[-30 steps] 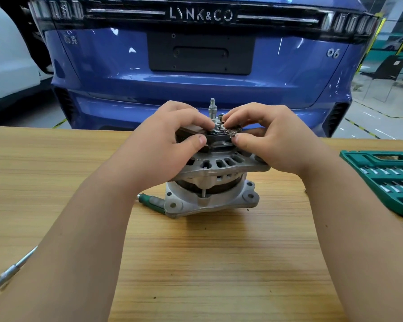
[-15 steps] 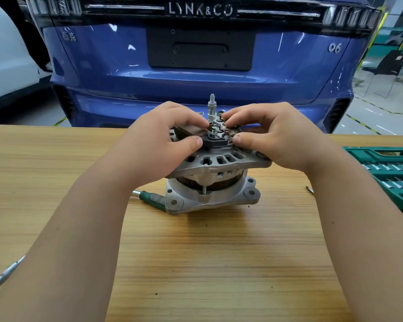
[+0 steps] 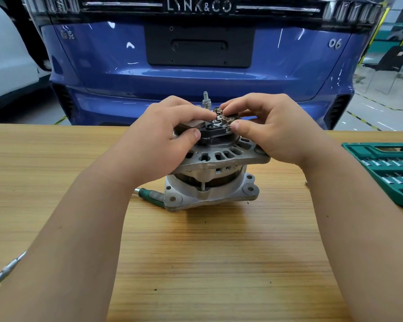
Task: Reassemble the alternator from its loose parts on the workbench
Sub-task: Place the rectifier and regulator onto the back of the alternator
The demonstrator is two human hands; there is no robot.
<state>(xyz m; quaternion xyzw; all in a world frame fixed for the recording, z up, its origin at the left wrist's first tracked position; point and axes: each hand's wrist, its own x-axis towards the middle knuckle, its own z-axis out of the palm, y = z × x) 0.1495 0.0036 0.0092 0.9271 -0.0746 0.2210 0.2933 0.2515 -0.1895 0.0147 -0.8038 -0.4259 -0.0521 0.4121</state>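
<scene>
The silver alternator (image 3: 209, 175) stands upright in the middle of the wooden workbench (image 3: 196, 263), its slotted rear housing on top and a threaded stud (image 3: 205, 99) sticking up behind. A dark plate with metal tabs, the rectifier and brush part (image 3: 215, 129), lies on the top of the housing. My left hand (image 3: 158, 140) grips this part from the left, thumb at its front edge. From the right, my right hand (image 3: 272, 131) pinches it between thumb and forefinger. Both hands hide the sides of the top.
A green-handled tool (image 3: 149, 195) lies against the alternator's left foot. A silver tool (image 3: 9, 267) lies at the bench's left edge. A green socket set case (image 3: 386, 168) sits open at the right. A blue car's rear (image 3: 196, 66) stands close behind the bench.
The hands and the part on the alternator's top keep almost the same place; the fingers have shifted only slightly. The view has tilted a little.
</scene>
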